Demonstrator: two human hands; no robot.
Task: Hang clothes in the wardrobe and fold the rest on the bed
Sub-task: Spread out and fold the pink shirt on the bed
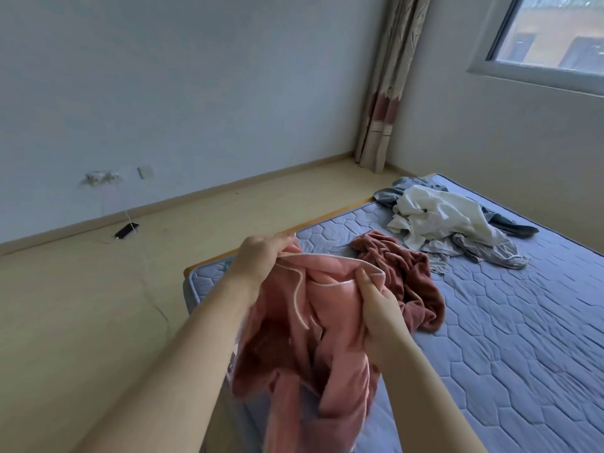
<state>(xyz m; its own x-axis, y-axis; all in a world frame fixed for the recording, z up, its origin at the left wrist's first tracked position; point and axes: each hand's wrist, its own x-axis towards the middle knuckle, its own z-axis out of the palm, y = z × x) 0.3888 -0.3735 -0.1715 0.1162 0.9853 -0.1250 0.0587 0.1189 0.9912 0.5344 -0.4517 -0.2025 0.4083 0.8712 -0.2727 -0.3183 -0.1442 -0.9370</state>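
Observation:
A pink fleece garment with white piping (294, 348) hangs in front of me over the near corner of the bed (510, 338). My left hand (258, 259) grips its piped edge at the upper left. My right hand (379, 299) pinches the same edge further right. A darker rust-pink garment (402, 276) lies crumpled on the blue quilted mattress just behind. Further back sits a heap with a white garment (438, 217) on top of grey clothes (483, 250). No wardrobe is in view.
Pale wooden floor (98, 305) stretches to the left of the bed. A black phone (126, 231) lies on it, plugged by a white cable into a wall socket (101, 178). A curtain (389, 93) hangs in the corner beside a window (555, 34).

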